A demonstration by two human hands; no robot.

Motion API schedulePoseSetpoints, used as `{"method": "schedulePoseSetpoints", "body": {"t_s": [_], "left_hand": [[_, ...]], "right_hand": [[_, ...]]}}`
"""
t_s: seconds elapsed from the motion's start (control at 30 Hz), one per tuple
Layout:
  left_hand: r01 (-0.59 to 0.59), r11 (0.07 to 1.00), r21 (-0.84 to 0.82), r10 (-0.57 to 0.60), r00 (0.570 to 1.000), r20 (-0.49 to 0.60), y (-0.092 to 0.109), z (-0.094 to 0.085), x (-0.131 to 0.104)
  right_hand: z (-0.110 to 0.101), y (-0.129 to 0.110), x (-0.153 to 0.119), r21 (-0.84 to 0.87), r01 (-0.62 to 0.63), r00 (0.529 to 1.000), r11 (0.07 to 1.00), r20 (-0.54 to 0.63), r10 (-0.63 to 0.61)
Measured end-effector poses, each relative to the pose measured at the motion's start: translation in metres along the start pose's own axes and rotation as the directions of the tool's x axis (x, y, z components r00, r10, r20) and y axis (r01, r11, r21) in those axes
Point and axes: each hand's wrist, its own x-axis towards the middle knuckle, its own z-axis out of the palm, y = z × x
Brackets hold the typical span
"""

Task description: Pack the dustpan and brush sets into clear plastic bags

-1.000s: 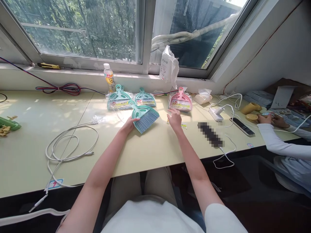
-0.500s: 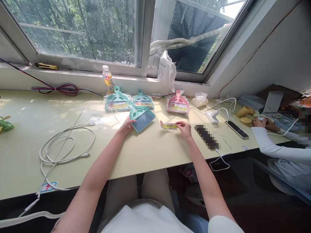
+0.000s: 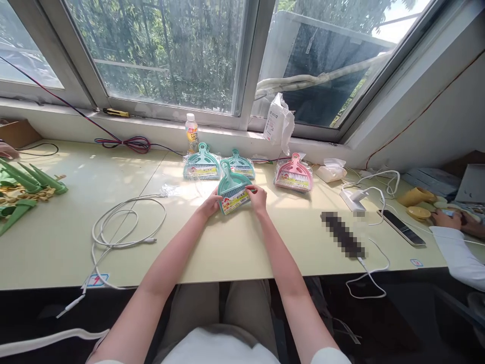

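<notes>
A green dustpan-and-brush set point(image 3: 232, 182) is held over the table, its handle pointing up. My left hand point(image 3: 211, 203) grips its lower left edge. A yellow printed label point(image 3: 235, 200) lies across the brush bristles, and my right hand point(image 3: 257, 197) pinches the label's right end against the set. Behind it lie two wrapped green sets, one at the left point(image 3: 202, 164) and one partly hidden point(image 3: 241, 166). A wrapped pink set point(image 3: 294, 176) lies to the right.
A bottle point(image 3: 192, 134) stands by the window sill. White cable coils point(image 3: 109, 245) lie left; a blurred dark device, a phone point(image 3: 401, 227) and a power strip point(image 3: 353, 200) lie right. Another person's hands point(image 3: 447, 220) are at far right, and a hand point(image 3: 8, 150) shows at far left.
My right hand has moved left, bringing the label onto the brush. The green set is now more upright in my left hand. The view has shifted left.
</notes>
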Motion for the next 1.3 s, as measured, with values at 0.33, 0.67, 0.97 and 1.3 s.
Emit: {"method": "schedulePoseSetpoints", "body": {"t_s": [0.33,0.67,0.97,1.3], "left_hand": [[0.004,1.0,0.009,-0.003,0.998,-0.062,-0.002,0.01,0.0],[-0.054,0.992,-0.117,0.026,0.973,-0.23,-0.003,0.006,0.003],[-0.184,0.949,0.256,0.304,0.751,-0.587,0.018,0.007,0.0],[0.516,0.318,0.795,0.402,0.686,-0.606,0.026,-0.074,-0.022]], "right_hand": [[0.004,0.018,-0.002,-0.225,-0.092,0.994,0.97,-0.078,0.076],[0.026,0.016,-0.012,0.669,-0.419,0.901,0.614,0.389,0.192],[0.02,0.019,-0.014,0.762,-0.329,0.944,0.558,0.282,0.17],[0.032,0.011,-0.028,0.745,-0.367,0.923,0.557,0.365,0.12]]}}
